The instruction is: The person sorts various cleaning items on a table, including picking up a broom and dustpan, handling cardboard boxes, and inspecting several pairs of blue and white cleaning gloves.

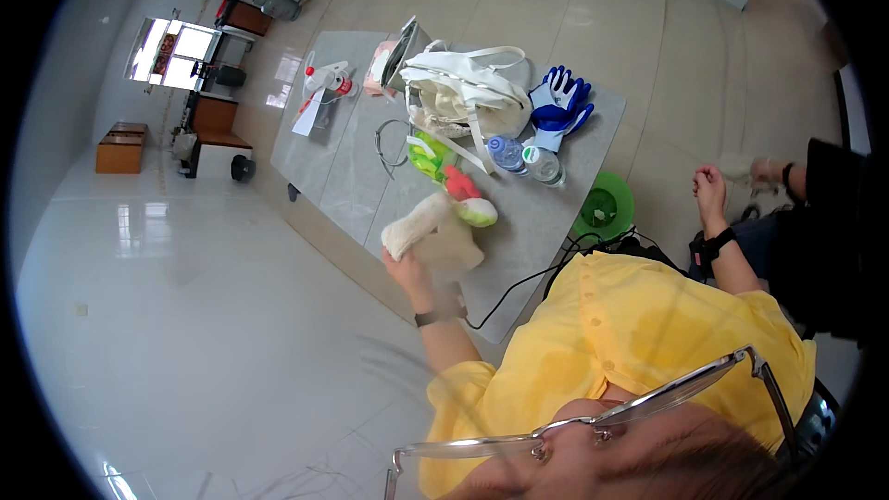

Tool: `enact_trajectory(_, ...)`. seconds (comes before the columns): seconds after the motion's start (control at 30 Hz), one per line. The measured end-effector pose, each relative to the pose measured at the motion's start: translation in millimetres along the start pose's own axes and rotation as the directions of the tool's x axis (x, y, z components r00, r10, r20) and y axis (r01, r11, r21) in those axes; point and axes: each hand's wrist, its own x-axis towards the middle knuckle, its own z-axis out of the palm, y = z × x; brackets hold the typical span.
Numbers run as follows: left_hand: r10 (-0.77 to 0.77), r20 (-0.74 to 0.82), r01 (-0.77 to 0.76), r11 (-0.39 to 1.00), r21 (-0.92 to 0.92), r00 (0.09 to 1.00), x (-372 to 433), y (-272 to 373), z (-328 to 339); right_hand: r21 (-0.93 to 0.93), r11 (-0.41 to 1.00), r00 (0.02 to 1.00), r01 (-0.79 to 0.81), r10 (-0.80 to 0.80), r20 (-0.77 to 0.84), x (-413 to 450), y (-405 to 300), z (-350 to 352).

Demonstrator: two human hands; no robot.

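Observation:
My left hand grips one end of a cream, fluffy fabric piece at the table's near left edge. Below it hangs a blurred beige flap, perhaps part of the same piece. Just beyond lie a red soft item and a green-and-white one, touching or close to the fluffy piece. A bright green packet or plush rests farther up. Off the table's right side, my right hand is raised with its fingers curled and nothing visible in it.
The grey table carries a white bag, blue-and-white gloves, two plastic bottles, a coiled cable and a red-capped bottle. A green bucket and black cables are beside it. Another person's hand is at right.

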Motion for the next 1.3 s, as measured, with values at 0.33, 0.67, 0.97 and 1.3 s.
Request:
enact_trajectory(0.33,-0.047,0.071,0.056,0.990,-0.132,0.996,-18,26,81,-0.008,1.000,0.999,-0.015,0.016,0.034,4,28,4)
enact_trajectory(0.67,-0.037,0.027,0.036,0.997,0.069,0.999,-38,33,122,-0.025,1.000,1.000,-0.010,0.010,-0.006,12,39,-7)
enact_trajectory(0.97,-0.010,0.380,-0.143,0.917,0.373,0.925,-36,-40,105,-0.208,0.941,0.887,0.266,-0.323,-0.331,85,-92,-94)
enact_trajectory(1.3,-0.199,0.366,-0.073,0.789,0.611,0.909,-47,-141,78,-0.430,0.697,0.658,0.573,-0.705,-0.266,22,-436,-216)
